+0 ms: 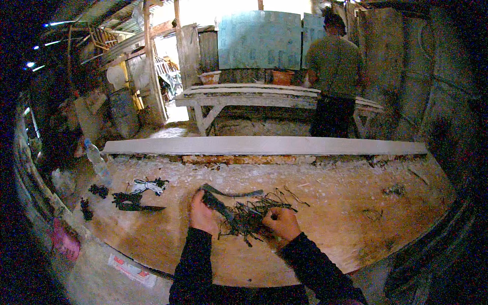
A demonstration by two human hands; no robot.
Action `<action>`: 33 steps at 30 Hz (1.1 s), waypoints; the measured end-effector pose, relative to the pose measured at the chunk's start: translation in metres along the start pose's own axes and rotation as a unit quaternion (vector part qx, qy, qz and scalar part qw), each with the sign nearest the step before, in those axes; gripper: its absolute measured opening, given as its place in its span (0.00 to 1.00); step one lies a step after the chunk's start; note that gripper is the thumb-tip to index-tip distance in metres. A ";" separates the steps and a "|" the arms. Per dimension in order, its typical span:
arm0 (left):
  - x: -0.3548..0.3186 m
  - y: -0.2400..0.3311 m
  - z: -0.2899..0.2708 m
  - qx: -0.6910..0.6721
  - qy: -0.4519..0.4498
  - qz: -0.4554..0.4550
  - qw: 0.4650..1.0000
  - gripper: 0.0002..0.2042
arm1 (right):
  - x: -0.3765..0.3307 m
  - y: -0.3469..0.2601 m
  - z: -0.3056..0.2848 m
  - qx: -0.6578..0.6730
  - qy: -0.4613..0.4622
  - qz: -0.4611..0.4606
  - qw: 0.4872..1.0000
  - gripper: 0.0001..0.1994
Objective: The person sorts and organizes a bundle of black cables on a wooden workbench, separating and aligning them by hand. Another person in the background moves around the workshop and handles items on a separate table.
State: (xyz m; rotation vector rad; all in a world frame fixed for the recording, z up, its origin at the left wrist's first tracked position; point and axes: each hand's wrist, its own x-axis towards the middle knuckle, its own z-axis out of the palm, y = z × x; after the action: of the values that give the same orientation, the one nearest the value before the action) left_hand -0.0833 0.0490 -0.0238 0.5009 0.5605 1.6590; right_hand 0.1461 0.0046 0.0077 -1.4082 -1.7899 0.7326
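My left hand is closed round the end of a dark flat strip, which slants down to the right over the wooden tabletop. A tangle of thin dark cords spreads between my two hands, partly below the strip. At its right edge my right hand is closed, thumb and fingers pinched on the dark cords; the exact strand is too small to tell. Just beyond lies another grey-black strip, its left end touching the held one. Loose cord loops reach out to the far right of the tangle.
Dark cord bundles, a white cord bundle and a clear bottle are on the left. A long pale board edges the table's far side. Beyond, a person stands at a whitish bench.
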 end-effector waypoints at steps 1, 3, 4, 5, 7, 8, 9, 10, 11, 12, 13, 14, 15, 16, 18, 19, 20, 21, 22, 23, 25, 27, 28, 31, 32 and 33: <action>0.002 0.009 -0.005 -0.007 0.007 -0.005 1.000 0.06 | 0.000 -0.001 -0.001 0.013 0.004 -0.003 1.000 0.10; 0.009 0.016 -0.011 -0.007 0.026 0.072 0.997 0.06 | 0.001 -0.001 -0.001 0.027 0.016 -0.009 0.999 0.10; 0.012 0.019 -0.014 0.020 0.024 0.090 0.995 0.06 | 0.001 0.001 0.000 0.027 0.025 -0.013 0.999 0.09; 0.014 0.023 -0.019 0.081 0.035 0.126 0.988 0.06 | 0.002 0.003 0.000 0.028 0.033 -0.016 0.999 0.08; 0.021 0.025 -0.028 -0.032 0.093 0.065 0.993 0.07 | 0.004 0.007 0.002 0.117 0.029 -0.006 0.993 0.07; 0.023 0.025 -0.034 -0.029 0.102 0.091 0.990 0.07 | 0.005 0.008 0.003 0.155 0.024 0.024 0.987 0.07; 0.025 0.024 -0.040 -0.026 0.112 0.117 0.986 0.07 | 0.004 0.009 0.001 0.178 0.017 0.009 0.984 0.07; 0.027 0.026 -0.049 -0.026 0.131 0.116 0.984 0.08 | 0.004 0.010 -0.001 0.194 0.007 0.019 0.981 0.07; 0.030 0.030 -0.058 -0.025 0.149 0.115 0.982 0.08 | 0.003 0.009 -0.003 0.210 -0.002 0.029 0.977 0.07; 0.032 0.035 -0.068 -0.024 0.167 0.113 0.979 0.08 | 0.004 0.008 -0.005 0.216 0.007 0.045 0.975 0.07; 0.035 0.040 -0.077 -0.013 0.177 0.141 0.974 0.08 | 0.004 0.007 -0.008 0.222 0.017 0.061 0.973 0.07; 0.039 0.043 -0.085 -0.002 0.186 0.169 0.968 0.08 | 0.005 0.005 -0.010 0.227 0.026 0.078 0.970 0.07; 0.041 0.049 -0.092 0.008 0.195 0.196 0.961 0.09 | 0.004 0.004 -0.012 0.267 0.046 0.077 0.959 0.07; 0.042 0.053 -0.097 -0.016 0.143 0.180 0.973 0.09 | 0.003 0.003 -0.014 0.306 0.066 0.075 0.947 0.07; 0.043 0.055 -0.098 -0.072 0.144 0.180 0.970 0.10 | 0.003 0.004 -0.017 0.353 0.076 0.074 0.930 0.06; 0.043 0.054 -0.095 -0.106 0.196 0.200 0.954 0.10 | 0.004 0.006 -0.020 0.361 0.066 0.074 0.927 0.06; 0.039 0.054 -0.089 -0.082 0.151 0.161 0.972 0.09 | 0.005 0.009 -0.020 0.368 0.057 0.074 0.925 0.06; 0.035 0.054 -0.082 -0.053 0.104 0.123 0.986 0.08 | 0.005 0.013 -0.019 0.346 0.059 0.068 0.934 0.06; 0.033 0.049 -0.070 -0.046 0.121 0.104 0.986 0.08 | 0.006 0.018 -0.016 0.324 0.062 0.062 0.942 0.06; 0.029 0.045 -0.058 -0.040 0.139 0.085 0.986 0.07 | 0.008 0.023 -0.014 0.300 0.064 0.057 0.950 0.06; 0.020 0.034 -0.032 -0.029 0.121 0.045 0.991 0.05 | 0.012 0.032 -0.009 0.264 0.039 0.025 0.963 0.07; 0.010 0.024 -0.007 0.017 0.105 -0.003 0.994 0.04 | 0.015 0.036 -0.004 0.238 0.016 0.018 0.971 0.08; 0.002 0.020 0.003 0.059 0.076 -0.015 0.995 0.04 | 0.015 0.035 -0.001 0.229 0.007 0.027 0.973 0.09; -0.014 0.007 0.026 0.095 0.012 -0.073 0.993 0.05 | 0.011 0.023 0.000 0.174 -0.015 0.003 0.985 0.11; -0.021 0.003 0.030 0.120 0.003 -0.080 0.990 0.05 | 0.009 0.017 0.000 0.150 -0.022 -0.013 0.988 0.12; -0.025 -0.001 0.033 0.144 -0.006 -0.087 0.986 0.05 | 0.006 0.011 -0.002 0.107 -0.044 0.035 0.993 0.13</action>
State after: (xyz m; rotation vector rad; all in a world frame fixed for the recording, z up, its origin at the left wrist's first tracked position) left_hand -0.0587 0.0270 0.0014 0.6533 0.8188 1.4137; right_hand 0.1529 0.0132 0.0009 -1.3183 -1.6788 1.0059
